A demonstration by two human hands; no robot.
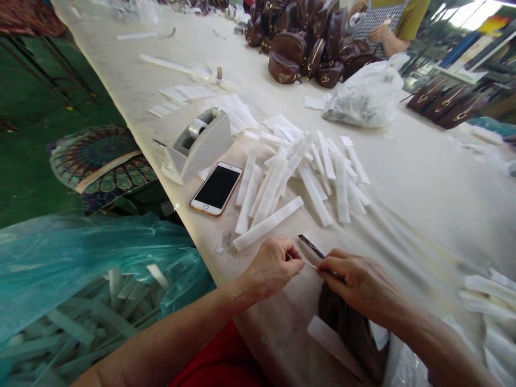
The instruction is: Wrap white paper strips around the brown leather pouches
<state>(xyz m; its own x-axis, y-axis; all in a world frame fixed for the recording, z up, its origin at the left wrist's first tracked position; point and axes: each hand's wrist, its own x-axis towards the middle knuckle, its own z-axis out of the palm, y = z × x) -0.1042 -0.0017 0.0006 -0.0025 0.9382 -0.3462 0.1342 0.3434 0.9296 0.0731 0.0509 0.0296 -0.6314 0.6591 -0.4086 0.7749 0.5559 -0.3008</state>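
Observation:
My left hand [276,263] is closed in a pinch on one end of a thin white string [308,263]. The string runs taut to the fingertips of my right hand [358,277]. That hand is closed around a slim dark metal tool [311,246], whose flat end points up and left; its exact kind does not show. Below my right hand lies a dark brown leather-like piece [342,317], partly hidden by the forearm. A loose white strip [336,344] rests beside it. Just beyond my hands, another white strip [268,223] lies at the edge of a heap of strips [294,161].
Left of the heap are a phone [216,188] and a grey tape dispenser [201,142]. Brown leather bags [287,56] and a white plastic bag [366,97] stand farther back, near a co-worker's hand [381,33]. A teal plastic bag [80,247] of strips is at lower left.

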